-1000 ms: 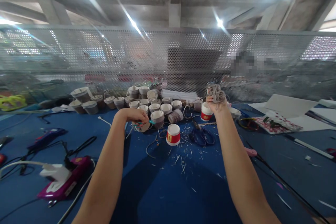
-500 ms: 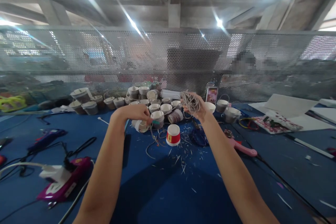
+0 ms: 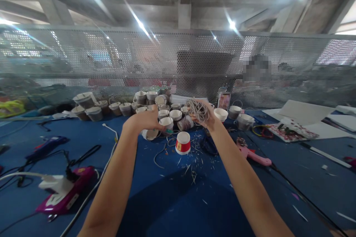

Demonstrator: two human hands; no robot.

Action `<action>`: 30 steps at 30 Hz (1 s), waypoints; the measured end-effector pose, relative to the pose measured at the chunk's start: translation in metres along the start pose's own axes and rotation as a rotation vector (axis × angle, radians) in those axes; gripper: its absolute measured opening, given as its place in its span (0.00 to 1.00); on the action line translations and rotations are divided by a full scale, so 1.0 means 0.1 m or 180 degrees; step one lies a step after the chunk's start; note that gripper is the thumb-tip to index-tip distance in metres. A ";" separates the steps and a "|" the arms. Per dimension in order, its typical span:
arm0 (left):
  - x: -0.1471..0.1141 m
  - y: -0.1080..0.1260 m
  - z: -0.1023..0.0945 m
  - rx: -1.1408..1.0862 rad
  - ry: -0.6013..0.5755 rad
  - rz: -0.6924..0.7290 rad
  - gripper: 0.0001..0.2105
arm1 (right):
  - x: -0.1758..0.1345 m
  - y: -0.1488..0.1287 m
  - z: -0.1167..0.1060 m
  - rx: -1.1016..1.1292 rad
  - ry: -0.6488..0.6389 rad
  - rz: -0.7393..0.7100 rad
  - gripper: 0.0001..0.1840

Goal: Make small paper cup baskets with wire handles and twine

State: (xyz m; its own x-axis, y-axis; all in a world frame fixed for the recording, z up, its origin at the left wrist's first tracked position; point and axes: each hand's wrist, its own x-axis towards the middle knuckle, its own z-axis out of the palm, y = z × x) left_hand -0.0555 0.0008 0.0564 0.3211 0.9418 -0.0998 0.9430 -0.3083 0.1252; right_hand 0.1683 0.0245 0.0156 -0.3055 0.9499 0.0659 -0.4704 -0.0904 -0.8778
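My right hand (image 3: 207, 114) is closed around a tangled bundle of grey cord (image 3: 198, 110), held up above the table. To its left, my left hand (image 3: 146, 120) reaches over the near cups with thumb and fingers apart. Something small and teal (image 3: 168, 131) shows at its fingertips; I cannot tell what it is. Upside down between my forearms stands a white paper cup with a red band (image 3: 183, 143). A loose length of grey cord (image 3: 158, 157) curls on the table left of this cup.
Several grey-wrapped cups (image 3: 94, 113) crowd the back of the blue table (image 3: 172, 207). A pink glue gun (image 3: 257, 157) lies right, its black cable trailing forward. At left are a purple power strip (image 3: 66, 192) and wires. Cord scraps (image 3: 194, 176) are scattered centrally; a perforated screen (image 3: 155, 59) stands behind.
My left hand has opened from a pinch, its thumb now raised. The cord that hung beneath it is lower, on the table. My right hand has shifted slightly left with the cord bundle.
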 end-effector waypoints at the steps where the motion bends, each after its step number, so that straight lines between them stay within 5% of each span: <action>1: -0.01 0.04 0.00 0.0117 -0.0035 0.0018 0.31 | -0.01 -0.01 0.01 0.0086 -0.0120 0.0134 0.12; 5: -0.12 0.16 -0.05 0.0408 -0.0203 -0.0214 0.17 | -0.04 -0.03 0.04 0.0230 -0.0287 0.0351 0.14; 9: -0.19 0.20 -0.12 0.0609 0.0757 -0.0400 0.12 | -0.03 -0.02 0.02 0.0186 -0.0039 0.0282 0.14; 11: -0.18 0.20 -0.13 0.0522 0.0931 -0.0178 0.10 | -0.03 -0.03 0.01 0.0189 0.0019 0.0265 0.14; 15: -0.11 0.22 -0.09 0.0335 0.0837 0.0721 0.08 | -0.04 -0.07 0.00 0.0237 -0.0209 0.0303 0.15; 22: -0.04 0.23 0.01 -0.0400 0.0163 0.0839 0.41 | -0.08 -0.08 0.06 0.0671 -0.0551 0.0346 0.17; 26: 0.17 0.33 0.14 -0.1561 0.0357 0.0910 0.33 | -0.09 -0.05 0.14 0.0733 -0.0631 0.0309 0.17; 30: 0.34 0.44 0.28 -0.2651 -0.0166 0.1177 0.14 | -0.07 -0.05 0.13 0.0657 -0.0592 0.0069 0.16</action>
State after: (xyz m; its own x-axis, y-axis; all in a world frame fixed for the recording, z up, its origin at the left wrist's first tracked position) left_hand -0.0006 0.0159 0.0306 0.6131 0.7887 0.0465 0.4178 -0.3736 0.8282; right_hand 0.1620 0.0143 0.0254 -0.4552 0.8775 0.1507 -0.6149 -0.1874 -0.7660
